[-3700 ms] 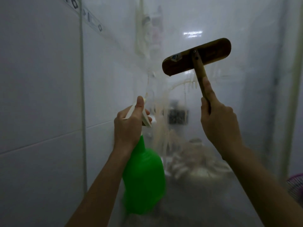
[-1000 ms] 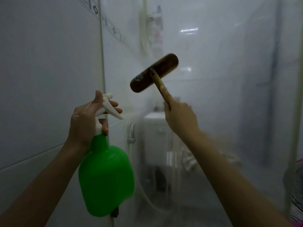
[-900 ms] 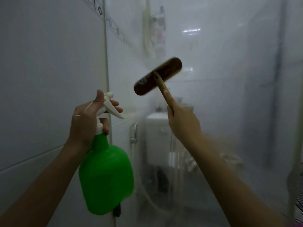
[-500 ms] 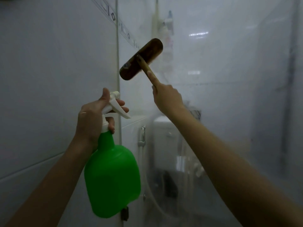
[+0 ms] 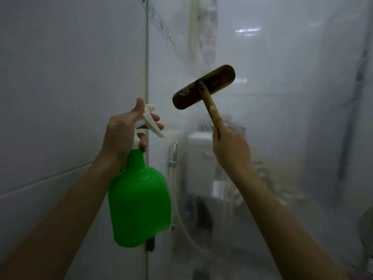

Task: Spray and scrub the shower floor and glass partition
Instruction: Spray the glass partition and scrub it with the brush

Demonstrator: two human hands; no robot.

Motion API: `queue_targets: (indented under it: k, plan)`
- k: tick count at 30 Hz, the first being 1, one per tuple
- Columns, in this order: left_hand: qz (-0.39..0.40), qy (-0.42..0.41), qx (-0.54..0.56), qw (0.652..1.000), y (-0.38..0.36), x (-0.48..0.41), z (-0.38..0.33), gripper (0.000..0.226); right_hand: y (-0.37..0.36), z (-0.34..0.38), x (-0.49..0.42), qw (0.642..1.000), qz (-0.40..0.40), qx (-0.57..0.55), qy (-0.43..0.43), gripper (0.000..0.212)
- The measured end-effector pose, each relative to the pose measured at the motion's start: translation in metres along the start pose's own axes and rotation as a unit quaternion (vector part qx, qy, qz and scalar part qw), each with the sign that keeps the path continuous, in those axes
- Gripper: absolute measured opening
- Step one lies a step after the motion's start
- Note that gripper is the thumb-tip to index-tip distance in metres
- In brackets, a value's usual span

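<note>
Gripping the neck of a green plastic spray bottle (image 5: 139,203), the left hand (image 5: 123,138) has its thumb raised beside the white trigger head (image 5: 150,123) and its fingers curled round the front. Contents cannot be judged through the green body. The right hand (image 5: 230,150) is clamped on the wooden handle of a scrubbing brush (image 5: 203,86), forefinger laid along it; the hands are apart. The brush's oblong, dark brown head sits tilted at the glass partition (image 5: 282,118), right end higher. Against half a second ago, the head is lower and further right, away from the wall joint; the bottle is held much as before. The glass is misted; a white cistern (image 5: 199,154) shows blurred behind it. Glossy white tiles (image 5: 60,77) line the left wall.
</note>
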State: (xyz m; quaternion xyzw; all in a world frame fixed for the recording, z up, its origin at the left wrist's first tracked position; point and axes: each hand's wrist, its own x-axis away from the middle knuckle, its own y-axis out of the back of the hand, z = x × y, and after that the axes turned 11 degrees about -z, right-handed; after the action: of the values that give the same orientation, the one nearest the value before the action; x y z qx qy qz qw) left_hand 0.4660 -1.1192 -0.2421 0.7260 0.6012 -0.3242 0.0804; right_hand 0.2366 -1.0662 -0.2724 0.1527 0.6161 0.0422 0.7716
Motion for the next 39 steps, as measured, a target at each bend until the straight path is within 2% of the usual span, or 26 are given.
queue_targets:
  k: [3, 6, 8, 10, 13, 15, 19, 21, 23, 26, 32, 34, 37, 39]
  plan:
    - [0.019, 0.004, 0.007, 1.000, -0.008, 0.004, 0.007, 0.051, 0.020, -0.034, 0.095, 0.995, 0.036, -0.053, -0.074, 0.053]
    - [0.038, 0.000, 0.002, 0.999, -0.018, 0.012, 0.021, 0.051, 0.052, -0.050, 0.175, 0.975, 0.125, -0.050, -0.175, 0.056]
    - [0.042, 0.009, 0.001, 0.999, -0.024, 0.020, 0.031, 0.052, 0.046, -0.054, 0.158, 0.982, 0.114, -0.044, -0.141, 0.053]
    - [0.046, 0.019, -0.003, 0.999, -0.029, 0.028, 0.040, 0.052, 0.037, -0.047, 0.101, 0.993, 0.056, -0.047, -0.089, 0.053]
    - [0.055, 0.030, -0.006, 0.998, -0.036, 0.040, 0.049, 0.052, 0.036, -0.050, 0.047, 0.996, -0.007, -0.044, -0.071, 0.053]
    - [0.059, 0.028, -0.004, 0.998, -0.040, 0.044, 0.051, 0.051, 0.038, -0.065, 0.084, 0.992, -0.010, -0.051, -0.111, 0.054]
    - [0.062, 0.017, 0.007, 0.998, -0.046, 0.046, 0.053, 0.050, 0.055, -0.081, 0.213, 0.977, 0.061, -0.030, -0.203, 0.072]
    - [0.058, 0.016, 0.014, 0.998, -0.047, 0.048, 0.054, 0.049, 0.053, -0.087, 0.201, 0.982, 0.064, -0.011, -0.177, 0.070]
    - [0.054, 0.018, 0.027, 0.998, -0.049, 0.051, 0.055, 0.046, 0.047, -0.089, 0.145, 0.990, 0.006, -0.016, -0.142, 0.060]
    - [0.054, 0.016, 0.035, 0.998, -0.051, 0.058, 0.059, 0.040, 0.052, -0.093, 0.090, 0.991, -0.056, -0.016, -0.123, 0.057]
    - [0.059, -0.004, 0.033, 0.998, -0.056, 0.068, 0.061, 0.040, 0.085, -0.120, 0.216, 0.980, 0.045, 0.018, -0.195, 0.069]
    - [0.067, -0.007, 0.039, 0.997, -0.059, 0.072, 0.061, 0.040, 0.091, -0.132, 0.190, 0.986, 0.035, 0.025, -0.159, 0.065]
    - [0.080, 0.006, 0.034, 0.996, -0.066, 0.081, 0.060, 0.041, 0.093, -0.140, 0.113, 0.991, -0.020, 0.000, -0.132, 0.059]
    - [0.091, 0.022, 0.031, 0.995, -0.072, 0.085, 0.061, 0.045, 0.092, -0.144, 0.107, 0.990, -0.043, -0.001, -0.134, 0.058]
